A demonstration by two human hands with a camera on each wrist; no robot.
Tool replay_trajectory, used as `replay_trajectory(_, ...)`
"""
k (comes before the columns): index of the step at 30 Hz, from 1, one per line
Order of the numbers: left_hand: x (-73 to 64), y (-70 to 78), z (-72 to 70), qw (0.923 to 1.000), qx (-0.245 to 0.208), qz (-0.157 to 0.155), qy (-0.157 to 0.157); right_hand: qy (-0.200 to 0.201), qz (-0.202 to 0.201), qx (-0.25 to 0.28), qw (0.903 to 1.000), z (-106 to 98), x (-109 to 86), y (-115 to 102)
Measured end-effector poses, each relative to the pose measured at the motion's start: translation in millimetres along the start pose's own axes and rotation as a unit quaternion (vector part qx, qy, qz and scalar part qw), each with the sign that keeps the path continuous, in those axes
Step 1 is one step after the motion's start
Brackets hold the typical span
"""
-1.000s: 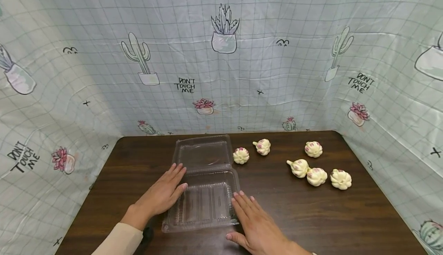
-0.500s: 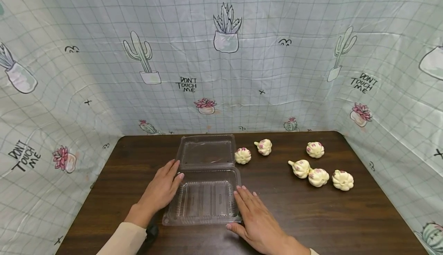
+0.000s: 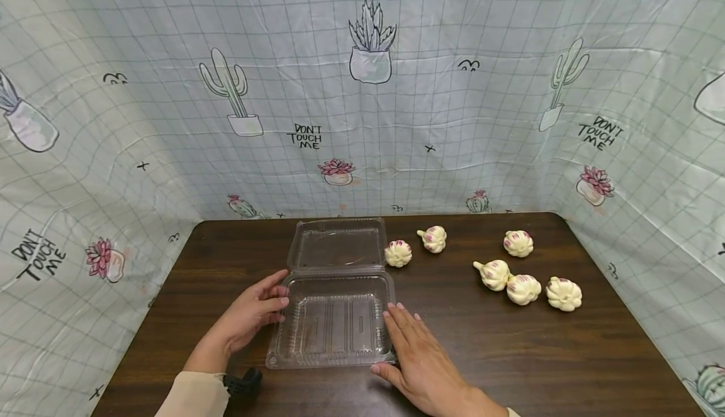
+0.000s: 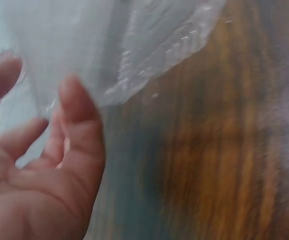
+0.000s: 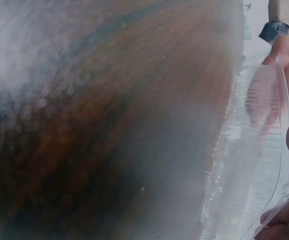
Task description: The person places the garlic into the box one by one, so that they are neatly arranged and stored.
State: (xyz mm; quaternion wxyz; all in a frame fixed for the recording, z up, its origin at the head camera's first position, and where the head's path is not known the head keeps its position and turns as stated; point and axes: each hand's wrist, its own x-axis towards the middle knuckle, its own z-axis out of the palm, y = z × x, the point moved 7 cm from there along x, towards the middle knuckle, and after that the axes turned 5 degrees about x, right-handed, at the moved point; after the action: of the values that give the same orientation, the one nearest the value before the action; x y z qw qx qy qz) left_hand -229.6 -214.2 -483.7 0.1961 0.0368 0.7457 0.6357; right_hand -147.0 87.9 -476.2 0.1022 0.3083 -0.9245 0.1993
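A clear plastic clamshell container [image 3: 334, 360] lies unfolded on the table, its lid [image 3: 340, 247] laid back on the far side and its ribbed tray nearer. At the tray's left edge is my left hand [image 3: 246, 316], palm turned inward, fingers loosely bent with the tips at the rim. In the left wrist view, the thumb [image 4: 79, 115] shows close to the container's edge. My right hand [image 3: 421, 360] rests along the tray's right edge with its fingers straight and its thumb near the front right corner. Garlic bulbs [image 3: 398, 253] lie beside the lid.
Several more white-and-purple garlic bulbs [image 3: 523, 289] are spread over the right half of the dark wooden table [image 3: 510, 366]. A printed cactus curtain [image 3: 430, 102] encloses the back and sides. A black band [image 3: 243, 382] sits at the left wrist.
My left hand has drawn back from the lid hinge toward the tray's left edge and turned its palm inward. The tray first straightened slightly; my right hand stayed at its right edge.
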Motion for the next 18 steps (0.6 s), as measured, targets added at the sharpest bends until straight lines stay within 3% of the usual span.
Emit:
replay_trajectory(3,-5.0,-0.9,-1.4,0.9986,-0.021,0.001,-0.048,0.003,-0.002,-0.001,1.0,0.2,-0.4,0.0)
replay_trajectory(6,-7.9,-2.3,-2.0,0.9969,-0.028,0.0,-0.073,0.009,-0.005,-0.001,0.9999,-0.4,-0.8,0.2)
replay_trajectory(12,-9.0,-4.9,-1.2,0.9963,-0.033,-0.009,-0.079,0.018,-0.011,-0.001,0.9998,-1.4,-1.5,1.1)
replay_trajectory(18,-8.4,-4.6,-2.7,0.9971,-0.04,-0.015,-0.064,0.016,-0.006,0.003,0.9998,-0.5,-1.4,2.9)
